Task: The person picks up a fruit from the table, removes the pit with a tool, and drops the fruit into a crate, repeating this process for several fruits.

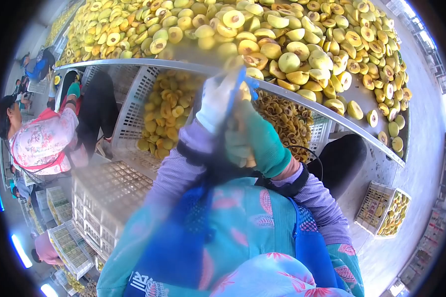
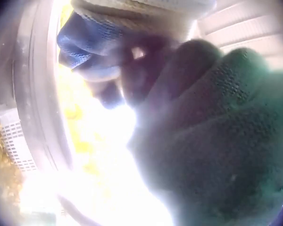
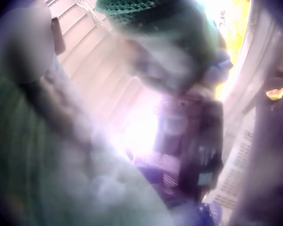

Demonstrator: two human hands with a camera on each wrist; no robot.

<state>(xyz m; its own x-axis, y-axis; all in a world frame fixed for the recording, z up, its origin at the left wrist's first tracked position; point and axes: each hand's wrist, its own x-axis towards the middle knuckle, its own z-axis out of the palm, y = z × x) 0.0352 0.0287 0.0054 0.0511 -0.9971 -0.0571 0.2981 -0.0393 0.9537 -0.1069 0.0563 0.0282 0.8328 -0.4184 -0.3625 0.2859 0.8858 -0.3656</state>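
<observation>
My left hand [image 1: 217,96], in a white and blue glove, is raised at the table edge with its fingers curled round a yellowish piece, seemingly a peach half [image 1: 245,91]. Right beside it, my right hand [image 1: 239,143], in a green glove, makes a fist with a tan handle-like end [image 1: 251,161] showing below; I cannot tell its kind. The two hands meet in the left wrist view, blue fingers [image 2: 92,42] over green knuckles [image 2: 217,89]. Blur and glare hide the contact. Many halved peaches [image 1: 297,49] cover the metal-edged table.
Below the table edge [image 1: 332,115] stand a white crate of peach halves [image 1: 166,111] and one of brown pieces [image 1: 285,116]. More crates [image 1: 96,208] stand at left, another [image 1: 376,210] on the floor at right. A seated person [image 1: 47,138] works to the left.
</observation>
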